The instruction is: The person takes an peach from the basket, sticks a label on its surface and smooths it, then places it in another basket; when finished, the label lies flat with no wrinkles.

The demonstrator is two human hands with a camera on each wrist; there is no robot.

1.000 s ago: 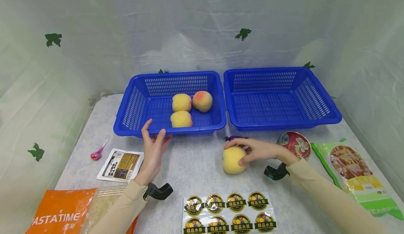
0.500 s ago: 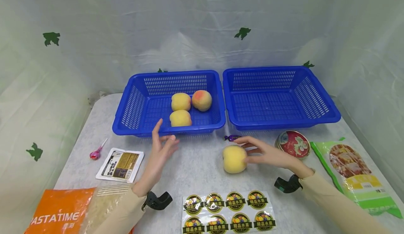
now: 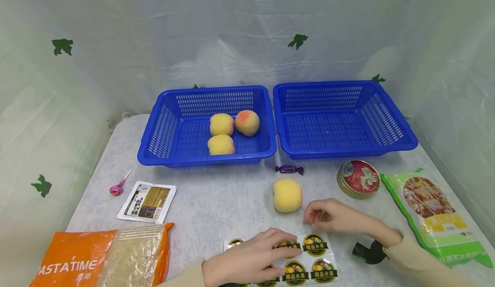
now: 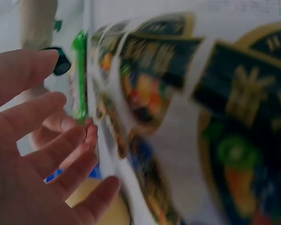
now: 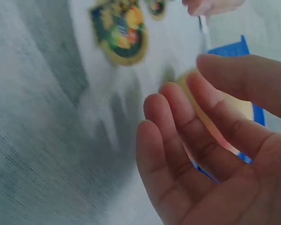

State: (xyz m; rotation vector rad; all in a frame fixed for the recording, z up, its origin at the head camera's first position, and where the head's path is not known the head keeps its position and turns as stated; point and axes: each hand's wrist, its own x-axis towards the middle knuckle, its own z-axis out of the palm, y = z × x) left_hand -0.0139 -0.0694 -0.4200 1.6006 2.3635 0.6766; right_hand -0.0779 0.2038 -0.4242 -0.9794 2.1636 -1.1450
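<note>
A sheet of round fruit stickers (image 3: 324,261) lies at the front of the table. Over its left part is my left hand (image 3: 253,257), palm down with fingers extended. The left wrist view shows those fingers (image 4: 75,140) spread, with nothing between them. My right hand (image 3: 336,218) is near the sheet's upper right corner, fingers loosely bent and holding nothing in the right wrist view. A yellow peach (image 3: 287,195) sits on the table just beyond the right fingertips. Several more peaches (image 3: 222,125) lie in the left blue basket (image 3: 206,160).
A second blue basket (image 3: 348,153) stands at the back right. A purple wrapped candy (image 3: 289,169), a red round tin (image 3: 359,178) and a green food bag (image 3: 437,214) are on the right. The left side has a lollipop (image 3: 119,185), a white packet (image 3: 147,202) and an orange pasta bag (image 3: 102,257).
My right hand has let go of the peach and drawn back toward the front right. My left hand has moved from beside the left basket down over the sticker sheet.
</note>
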